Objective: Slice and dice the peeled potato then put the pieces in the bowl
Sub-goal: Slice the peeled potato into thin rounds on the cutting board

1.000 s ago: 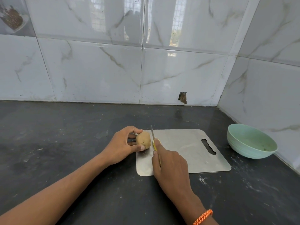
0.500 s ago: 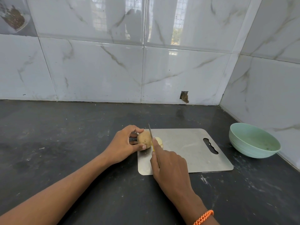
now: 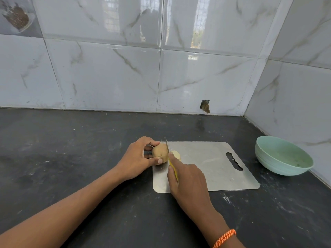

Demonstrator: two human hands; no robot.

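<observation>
A tan potato (image 3: 160, 152) sits at the left end of a steel cutting board (image 3: 206, 165). My left hand (image 3: 138, 159) grips it between thumb and fingers. My right hand (image 3: 186, 178) holds a yellow-handled knife (image 3: 168, 153), forefinger along its spine, and the blade stands against the potato's right face. Pale cut slices (image 3: 176, 155) lie on the board just right of the blade. A mint green bowl (image 3: 283, 155) stands to the right of the board; no potato pieces show in it.
The board lies on a dark stone counter (image 3: 71, 158) in a corner of white marble-look tiled walls (image 3: 107, 74). The right wall runs close behind the bowl. An orange bracelet (image 3: 224, 238) circles my right wrist.
The knife has cut a first slice off the potato's right end and then stepped left to a fresh spot. The slice now lies beside the blade. My left hand has kept its hold.
</observation>
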